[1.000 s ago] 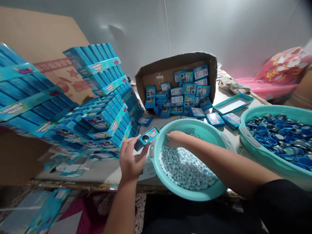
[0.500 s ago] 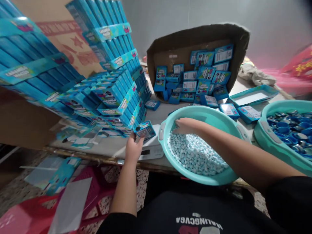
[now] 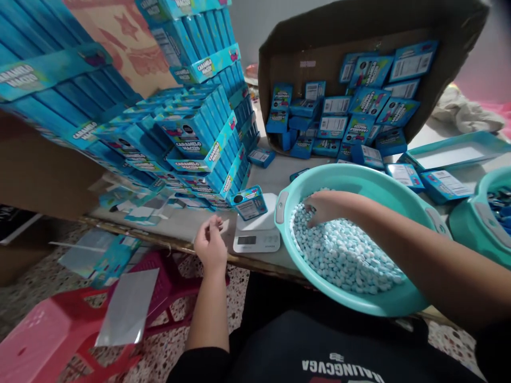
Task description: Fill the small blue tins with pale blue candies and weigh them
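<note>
My right hand (image 3: 321,207) is inside the turquoise tub (image 3: 359,306), its curled fingers in a heap of small pale blue and white candies (image 3: 355,255) and closed on some of them. Left of the tub, my left hand (image 3: 211,244) hovers by the table edge, fingers curled in, with nothing visible in them. A blue candy box (image 3: 250,204) stands tilted on the white kitchen scale (image 3: 257,242), just beyond my left hand. The scale's display is too dim to read.
Stacked trays of blue boxes (image 3: 199,133) rise at the left. A tipped cardboard carton (image 3: 295,53) with loose blue boxes lies behind the tub. A second turquoise tub (image 3: 463,229) stands at the right. Red and magenta plastic stools (image 3: 51,330) are below, at left.
My left hand has let go of the candy box, which now rests on the scale, and has drawn back toward me. My right hand stays in the candies. The view has shifted.
</note>
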The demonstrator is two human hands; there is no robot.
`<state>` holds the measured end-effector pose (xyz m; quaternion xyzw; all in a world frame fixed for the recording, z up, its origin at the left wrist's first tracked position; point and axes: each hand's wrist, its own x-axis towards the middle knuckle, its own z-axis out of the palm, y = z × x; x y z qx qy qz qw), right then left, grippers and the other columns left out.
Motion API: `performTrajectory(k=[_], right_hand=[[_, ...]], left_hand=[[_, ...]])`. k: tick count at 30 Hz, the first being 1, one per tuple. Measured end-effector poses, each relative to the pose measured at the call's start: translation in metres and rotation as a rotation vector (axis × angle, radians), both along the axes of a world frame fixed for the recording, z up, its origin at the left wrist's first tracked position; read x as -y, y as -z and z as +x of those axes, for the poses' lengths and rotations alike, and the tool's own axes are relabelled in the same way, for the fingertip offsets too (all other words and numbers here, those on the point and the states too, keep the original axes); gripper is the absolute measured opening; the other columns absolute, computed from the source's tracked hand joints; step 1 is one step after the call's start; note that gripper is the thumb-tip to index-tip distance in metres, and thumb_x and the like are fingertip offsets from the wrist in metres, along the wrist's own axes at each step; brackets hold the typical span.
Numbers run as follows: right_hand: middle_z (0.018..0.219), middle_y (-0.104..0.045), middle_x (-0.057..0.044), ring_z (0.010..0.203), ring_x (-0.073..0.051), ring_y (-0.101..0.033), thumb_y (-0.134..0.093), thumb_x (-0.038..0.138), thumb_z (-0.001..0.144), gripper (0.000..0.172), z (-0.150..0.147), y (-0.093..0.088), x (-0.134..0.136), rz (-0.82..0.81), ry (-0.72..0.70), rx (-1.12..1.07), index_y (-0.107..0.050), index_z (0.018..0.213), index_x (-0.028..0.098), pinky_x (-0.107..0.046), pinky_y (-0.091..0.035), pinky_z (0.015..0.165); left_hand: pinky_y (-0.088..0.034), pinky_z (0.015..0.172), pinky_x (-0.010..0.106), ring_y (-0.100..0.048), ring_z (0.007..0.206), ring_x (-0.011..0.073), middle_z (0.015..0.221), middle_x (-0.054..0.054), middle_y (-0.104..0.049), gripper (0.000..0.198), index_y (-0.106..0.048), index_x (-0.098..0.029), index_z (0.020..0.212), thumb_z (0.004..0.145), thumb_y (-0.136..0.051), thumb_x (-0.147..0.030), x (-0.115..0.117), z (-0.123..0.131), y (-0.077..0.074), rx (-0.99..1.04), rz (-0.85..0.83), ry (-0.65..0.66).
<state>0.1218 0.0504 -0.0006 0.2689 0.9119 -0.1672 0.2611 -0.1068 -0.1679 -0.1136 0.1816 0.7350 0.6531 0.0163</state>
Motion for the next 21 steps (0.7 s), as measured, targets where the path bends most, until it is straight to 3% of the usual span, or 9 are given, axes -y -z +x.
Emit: performTrajectory(k=[9, 21], right_hand=[[0.106, -0.072, -0.011, 0.091, -0.028, -0.066, -0.071, 0.029, 0.084, 0.030, -0.001, -0.005, 0.005, 0.047, 0.028, 0.068, -0.070, 0.113, 0.021, -0.032, -0.044, 0.070], [0.109, -0.072, -0.013, 0.095, -0.030, -0.066, -0.074, 0.036, 0.081, 0.032, -0.012, 0.001, 0.001, 0.063, 0.134, 0.140, -0.073, 0.110, 0.022, -0.034, -0.047, 0.074]], left_hand=[[-0.060, 0.079, 0.032, -0.071, 0.077, 0.0175, 0.083, 0.007, -0.073, 0.037, -0.072, -0.013, 0.097, 0.086, -0.064, -0.048, 0.002, 0.003, -0.003, 0.014, 0.074, -0.079], [-0.059, 0.081, 0.035, -0.071, 0.082, 0.0187, 0.089, 0.009, -0.073, 0.042, -0.070, -0.013, 0.100, 0.092, -0.055, -0.052, 0.007, 0.001, 0.000, -0.041, 0.019, -0.007]])
